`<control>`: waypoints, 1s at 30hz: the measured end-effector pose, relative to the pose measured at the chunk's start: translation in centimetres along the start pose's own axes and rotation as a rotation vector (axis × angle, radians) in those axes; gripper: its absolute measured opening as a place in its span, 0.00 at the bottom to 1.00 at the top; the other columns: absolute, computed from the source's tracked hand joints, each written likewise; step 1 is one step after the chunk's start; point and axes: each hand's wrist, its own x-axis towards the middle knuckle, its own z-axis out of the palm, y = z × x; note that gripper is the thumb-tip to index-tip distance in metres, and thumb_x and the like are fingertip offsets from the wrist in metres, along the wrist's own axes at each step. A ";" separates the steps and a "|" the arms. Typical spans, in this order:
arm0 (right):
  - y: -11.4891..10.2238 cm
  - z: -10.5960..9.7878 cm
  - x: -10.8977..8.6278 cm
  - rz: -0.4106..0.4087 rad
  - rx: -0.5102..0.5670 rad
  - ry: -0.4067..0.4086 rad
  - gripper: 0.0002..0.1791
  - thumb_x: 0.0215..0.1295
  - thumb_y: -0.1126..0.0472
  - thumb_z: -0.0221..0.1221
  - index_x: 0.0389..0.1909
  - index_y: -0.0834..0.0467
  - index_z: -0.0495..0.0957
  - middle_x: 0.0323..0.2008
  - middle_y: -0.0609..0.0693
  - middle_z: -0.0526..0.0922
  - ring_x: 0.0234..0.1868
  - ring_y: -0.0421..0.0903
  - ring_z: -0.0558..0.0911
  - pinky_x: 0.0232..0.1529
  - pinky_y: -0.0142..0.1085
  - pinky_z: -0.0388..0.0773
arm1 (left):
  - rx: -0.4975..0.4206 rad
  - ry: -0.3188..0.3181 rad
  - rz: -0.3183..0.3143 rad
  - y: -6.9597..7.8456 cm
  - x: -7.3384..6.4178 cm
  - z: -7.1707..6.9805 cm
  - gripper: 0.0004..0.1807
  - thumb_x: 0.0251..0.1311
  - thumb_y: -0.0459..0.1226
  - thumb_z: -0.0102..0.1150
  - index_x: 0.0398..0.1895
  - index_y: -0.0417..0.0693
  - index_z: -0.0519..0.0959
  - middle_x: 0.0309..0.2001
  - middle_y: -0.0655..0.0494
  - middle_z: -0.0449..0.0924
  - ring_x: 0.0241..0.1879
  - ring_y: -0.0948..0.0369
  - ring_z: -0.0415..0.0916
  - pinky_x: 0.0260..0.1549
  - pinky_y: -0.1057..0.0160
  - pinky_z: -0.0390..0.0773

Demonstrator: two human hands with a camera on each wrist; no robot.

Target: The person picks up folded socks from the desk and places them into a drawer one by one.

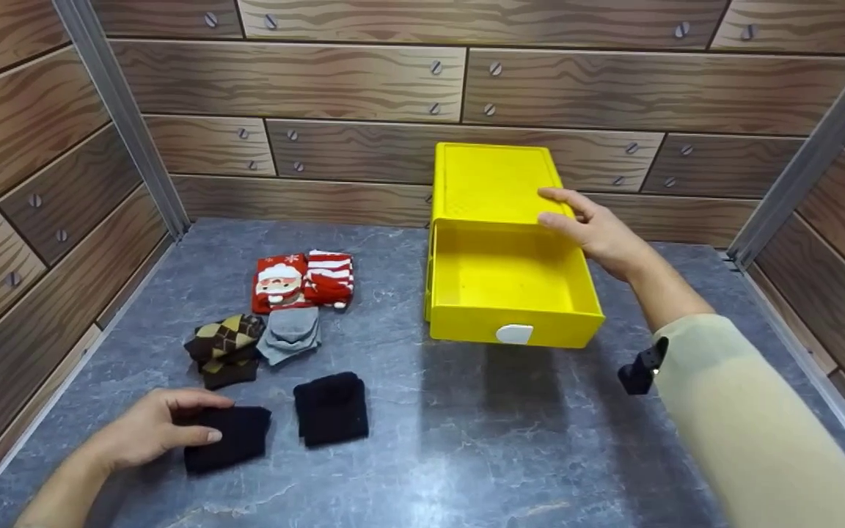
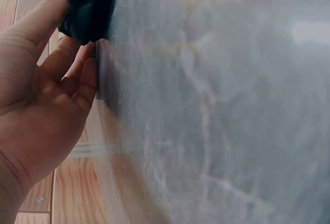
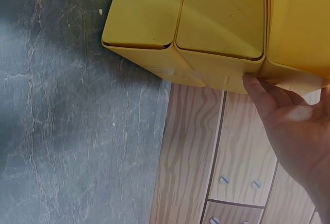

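At the front left, my left hand (image 1: 162, 429) holds a folded black sock (image 1: 235, 440) between thumb and fingers. The left wrist view shows the black fabric (image 2: 90, 7) at its fingertips. Beside it lies another folded black sock bundle (image 1: 332, 409). My right hand (image 1: 602, 231) rests on the right edge of a yellow drawer unit (image 1: 496, 180), its fingers fairly straight over the top and side. The top drawer (image 1: 510, 323), with a white handle, is pulled out and its inside is bare. In the right wrist view, lower closed drawers (image 3: 221, 18) show.
Behind the black bundles lie brown argyle socks (image 1: 228, 341), grey socks (image 1: 290, 334) and red Santa-patterned socks (image 1: 301, 282), all folded. Everything stands on a grey marbled table (image 1: 393, 484). Wood-patterned walls (image 1: 320, 81) enclose the back and both sides.
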 end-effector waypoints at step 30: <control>0.0 0.1 -0.2 0.013 0.014 0.004 0.45 0.76 0.36 0.60 0.85 0.45 0.55 0.78 0.64 0.57 0.70 0.61 0.67 0.71 0.58 0.68 | -0.050 -0.010 0.003 5.9 2.3 -1.9 0.25 0.66 0.34 0.72 0.64 0.35 0.81 0.57 0.33 0.81 0.44 0.56 0.86 0.42 0.60 0.87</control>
